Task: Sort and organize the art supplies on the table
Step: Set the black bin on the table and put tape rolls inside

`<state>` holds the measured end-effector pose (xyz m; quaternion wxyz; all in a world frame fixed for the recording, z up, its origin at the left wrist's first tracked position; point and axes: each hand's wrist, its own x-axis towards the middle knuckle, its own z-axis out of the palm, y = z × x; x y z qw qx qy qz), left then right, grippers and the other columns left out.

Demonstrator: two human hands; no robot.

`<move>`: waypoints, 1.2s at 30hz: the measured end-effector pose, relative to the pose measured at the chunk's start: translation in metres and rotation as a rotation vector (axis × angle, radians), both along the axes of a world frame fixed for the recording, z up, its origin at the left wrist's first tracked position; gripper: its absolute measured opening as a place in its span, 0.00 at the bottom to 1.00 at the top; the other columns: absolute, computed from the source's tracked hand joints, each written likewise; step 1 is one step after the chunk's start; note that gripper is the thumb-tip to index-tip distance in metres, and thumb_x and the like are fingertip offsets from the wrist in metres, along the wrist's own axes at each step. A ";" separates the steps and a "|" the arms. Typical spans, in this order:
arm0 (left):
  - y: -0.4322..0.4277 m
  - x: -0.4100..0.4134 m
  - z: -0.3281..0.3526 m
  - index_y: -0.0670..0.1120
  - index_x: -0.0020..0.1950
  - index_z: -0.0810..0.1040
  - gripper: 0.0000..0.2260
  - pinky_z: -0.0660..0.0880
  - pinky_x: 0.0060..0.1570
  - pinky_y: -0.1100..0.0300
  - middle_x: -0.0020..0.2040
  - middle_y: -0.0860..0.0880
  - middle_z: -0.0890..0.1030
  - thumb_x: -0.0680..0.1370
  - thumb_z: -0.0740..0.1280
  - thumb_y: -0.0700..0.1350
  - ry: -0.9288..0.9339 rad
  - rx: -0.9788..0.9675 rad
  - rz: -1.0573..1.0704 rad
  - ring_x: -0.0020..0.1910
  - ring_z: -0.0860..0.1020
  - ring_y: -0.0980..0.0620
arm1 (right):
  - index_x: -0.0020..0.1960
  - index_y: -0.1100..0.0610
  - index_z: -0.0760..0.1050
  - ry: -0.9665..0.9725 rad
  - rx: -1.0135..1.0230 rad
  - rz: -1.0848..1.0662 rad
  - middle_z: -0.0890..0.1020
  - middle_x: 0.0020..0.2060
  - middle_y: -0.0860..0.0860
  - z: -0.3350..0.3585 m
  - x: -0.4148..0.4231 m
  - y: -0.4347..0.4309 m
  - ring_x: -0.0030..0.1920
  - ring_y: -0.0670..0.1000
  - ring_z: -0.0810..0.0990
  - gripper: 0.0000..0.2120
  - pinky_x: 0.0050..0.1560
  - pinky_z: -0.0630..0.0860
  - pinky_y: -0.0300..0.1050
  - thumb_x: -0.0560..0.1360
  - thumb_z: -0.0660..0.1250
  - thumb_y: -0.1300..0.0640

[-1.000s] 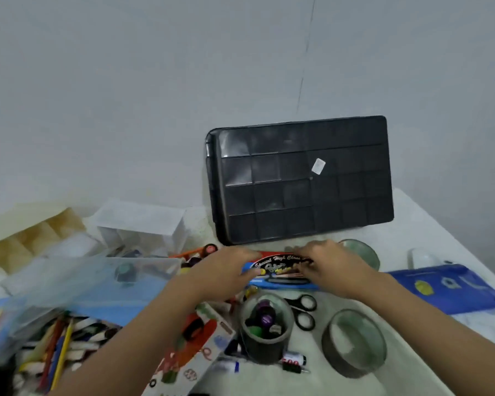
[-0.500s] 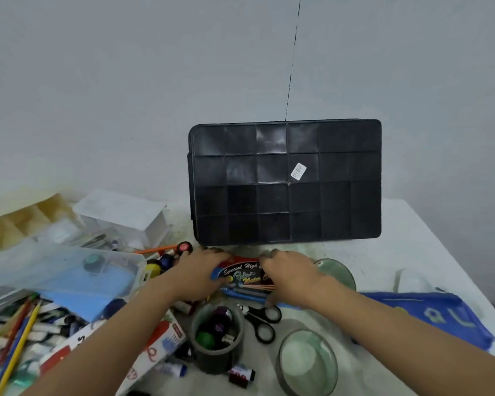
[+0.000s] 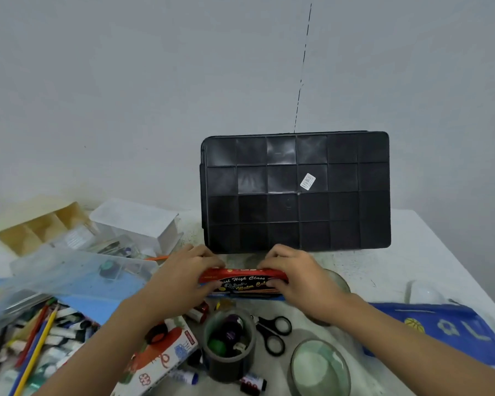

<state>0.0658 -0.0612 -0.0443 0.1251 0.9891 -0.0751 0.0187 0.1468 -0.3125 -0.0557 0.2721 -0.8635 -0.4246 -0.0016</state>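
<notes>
A flat water-colour box (image 3: 245,282), red and black with printed lettering, lies at the middle of the table. My left hand (image 3: 183,277) grips its left end and my right hand (image 3: 296,274) grips its right end, fingers curled over the far edge. Just behind it a black compartment tray (image 3: 296,192) stands upright against the wall. In front are black scissors (image 3: 273,332) and a grey cup (image 3: 230,348) holding paint pots.
Glass dishes (image 3: 320,368) sit at front right, a blue pencil case (image 3: 440,330) at right. A clear plastic box (image 3: 75,277), a white box (image 3: 137,221) and a cardboard divider (image 3: 37,224) crowd the left. Pencils and paint tubes (image 3: 40,350) lie at front left beside a printed carton (image 3: 160,358).
Both hands have kept hold of the water-colour box, whose far edge has tipped up a little. The view shifted, so the black tray now looks upright and squarer.
</notes>
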 end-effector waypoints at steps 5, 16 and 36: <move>0.032 -0.002 0.032 0.61 0.57 0.77 0.07 0.72 0.51 0.55 0.47 0.63 0.74 0.79 0.66 0.53 -0.116 -0.062 -0.054 0.49 0.70 0.59 | 0.58 0.51 0.81 -0.116 0.186 0.005 0.76 0.51 0.41 0.030 -0.012 0.023 0.48 0.44 0.79 0.14 0.47 0.79 0.44 0.73 0.73 0.60; 0.157 -0.020 0.057 0.67 0.60 0.74 0.17 0.69 0.58 0.43 0.51 0.66 0.75 0.75 0.59 0.51 -0.042 -0.051 0.175 0.54 0.71 0.58 | 0.58 0.56 0.81 -0.140 0.232 0.075 0.81 0.52 0.47 0.034 -0.013 0.162 0.49 0.47 0.81 0.11 0.52 0.80 0.44 0.77 0.70 0.62; 0.074 0.033 0.076 0.64 0.65 0.72 0.15 0.60 0.62 0.50 0.57 0.60 0.75 0.82 0.59 0.49 -0.059 -0.017 0.056 0.59 0.72 0.58 | 0.60 0.53 0.80 -0.333 0.114 -0.142 0.81 0.54 0.46 0.064 0.003 0.093 0.55 0.47 0.78 0.11 0.55 0.77 0.49 0.80 0.66 0.53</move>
